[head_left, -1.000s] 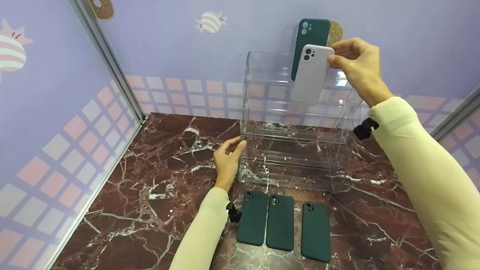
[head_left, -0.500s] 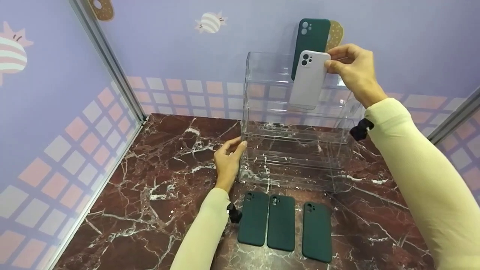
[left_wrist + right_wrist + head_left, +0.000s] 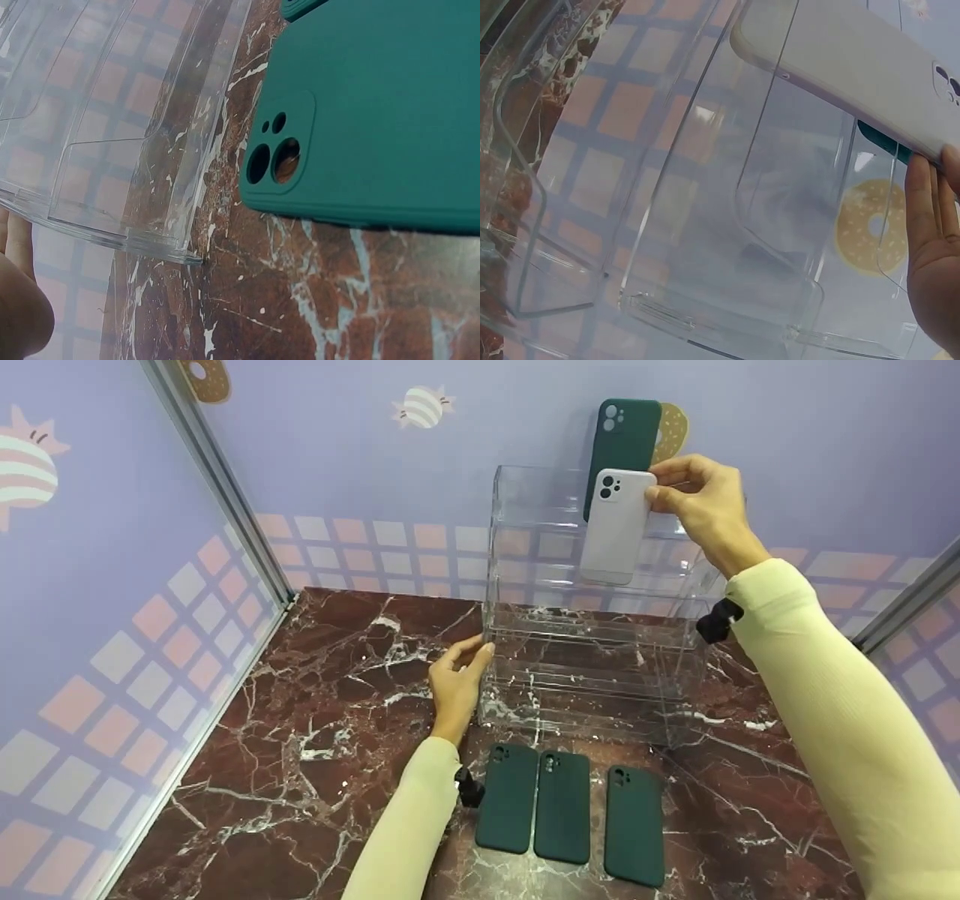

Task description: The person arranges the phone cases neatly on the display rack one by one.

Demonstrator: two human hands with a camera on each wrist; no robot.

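My right hand [image 3: 709, 506] pinches a pale phone case [image 3: 616, 525] at its upper right edge, thumb in front and fingers behind. The case's lower end overlaps an upper tier of the clear stepped display rack [image 3: 577, 619]. Behind it, a dark green phone case [image 3: 628, 435] stands at the top tier, partly covered. In the right wrist view the pale case [image 3: 840, 64] slants over the clear tiers. Down at the rack's left side, my left hand [image 3: 456, 682] holds the side edge between thumb and fingers.
Three dark green phone cases lie in front of the rack: a left one [image 3: 508, 802], a middle one [image 3: 562, 810] and a right one [image 3: 634, 829]. They are on a dark red marbled tabletop [image 3: 300, 697]. A lilac patterned wall [image 3: 360, 457] rises behind.
My right hand has lowered the pale case a little, down and slightly left, toward the rack's tier. My left hand has stayed at the rack's side.
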